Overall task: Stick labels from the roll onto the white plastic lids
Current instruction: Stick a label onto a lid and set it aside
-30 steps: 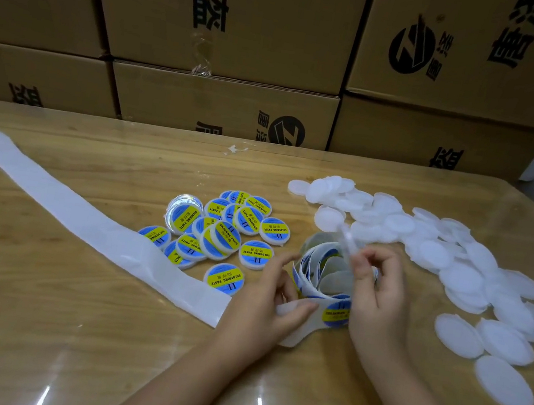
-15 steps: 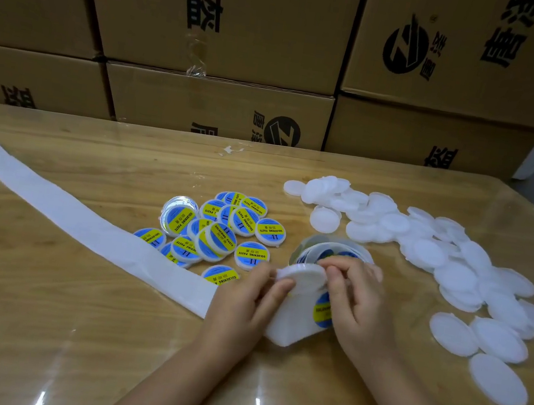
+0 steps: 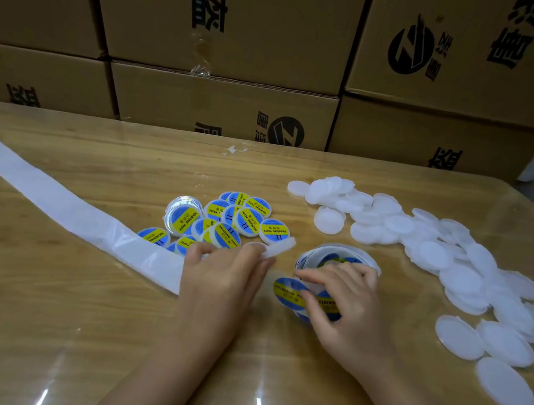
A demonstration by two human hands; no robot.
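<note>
My left hand [image 3: 223, 275] pinches a white plastic lid [image 3: 281, 247] by its edge, tilted up just above the table. My right hand [image 3: 344, 300] rests on the label roll [image 3: 337, 258], its fingers on the strip where a blue and yellow round label [image 3: 288, 292] shows. Between the hands the strip lies flat. A pile of labelled lids [image 3: 231, 221] lies beyond my left hand. Many plain white lids [image 3: 432, 248] are spread over the right of the table.
A long strip of spent white backing paper [image 3: 51, 201] runs from my left hand to the table's far left edge. Stacked cardboard boxes [image 3: 233, 24] wall off the back of the wooden table [image 3: 32, 323]. Three loose lids [image 3: 505, 383] lie near right.
The lid has passed from my right hand to my left, which now lifts it leftward off the strip. My right hand has dropped onto the roll and the labels.
</note>
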